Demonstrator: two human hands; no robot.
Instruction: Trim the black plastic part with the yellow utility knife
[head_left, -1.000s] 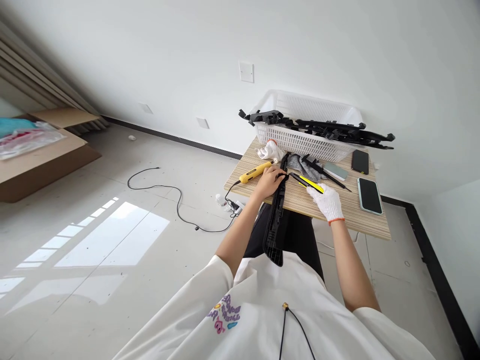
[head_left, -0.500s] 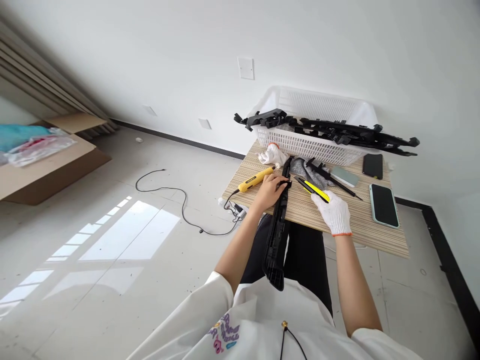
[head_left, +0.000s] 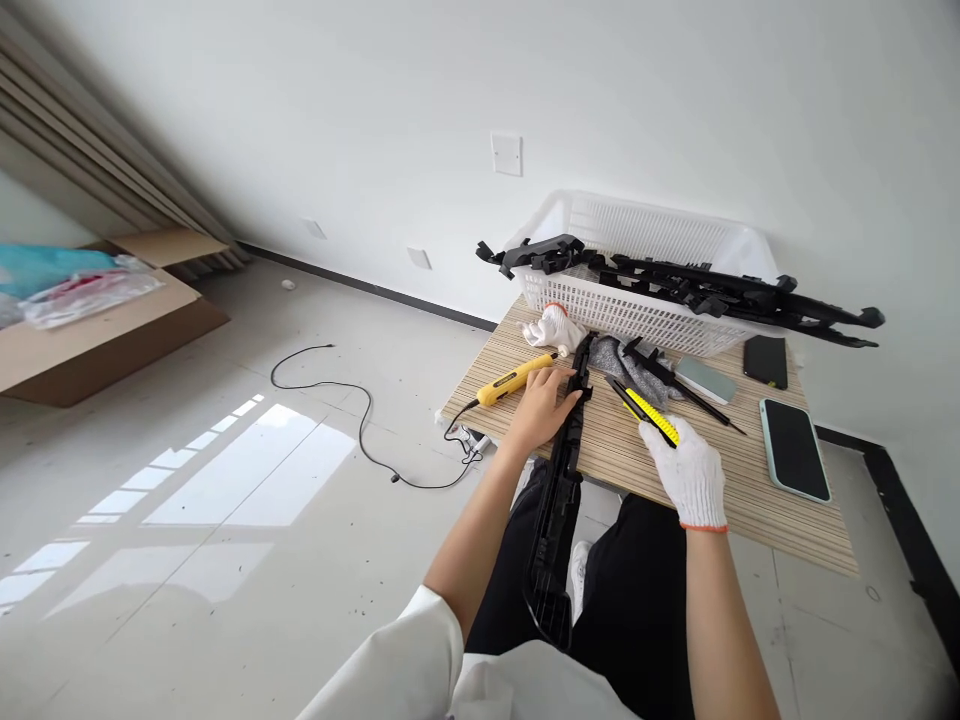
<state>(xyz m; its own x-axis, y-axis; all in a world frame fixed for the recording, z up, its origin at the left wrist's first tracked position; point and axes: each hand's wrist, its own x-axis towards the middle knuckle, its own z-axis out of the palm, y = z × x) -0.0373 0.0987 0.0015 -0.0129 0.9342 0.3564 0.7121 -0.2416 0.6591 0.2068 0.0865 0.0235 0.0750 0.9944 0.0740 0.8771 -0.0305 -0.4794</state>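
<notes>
A long black plastic part [head_left: 559, 500] lies across the near edge of the wooden table [head_left: 495, 350], its wide lower end hanging over my legs. My bare left hand [head_left: 546, 403] rests on its upper stretch, thumb and fingers around the edge. My right hand [head_left: 686, 470], in a white knit glove, is closed around a yellow and black utility knife [head_left: 651, 412], its tip pointing up and left, apart from the part. Left of the part lies a yellow corded tool [head_left: 516, 380]. Beyond are a grey cloth [head_left: 626, 370] and a black caliper [head_left: 686, 388].
A white basket [head_left: 622, 305] heaped with black plastic parts [head_left: 697, 280] stands at the back. A white glove [head_left: 553, 328], two phones, a grey-green flat case [head_left: 705, 380], and, on the floor, a black cable [head_left: 367, 420] and a cardboard box [head_left: 112, 340] are in view.
The view has shifted, and table items appear slightly lower and farther right. My left hand's fingers look more spread on the part. My right hand still holds the knife.
</notes>
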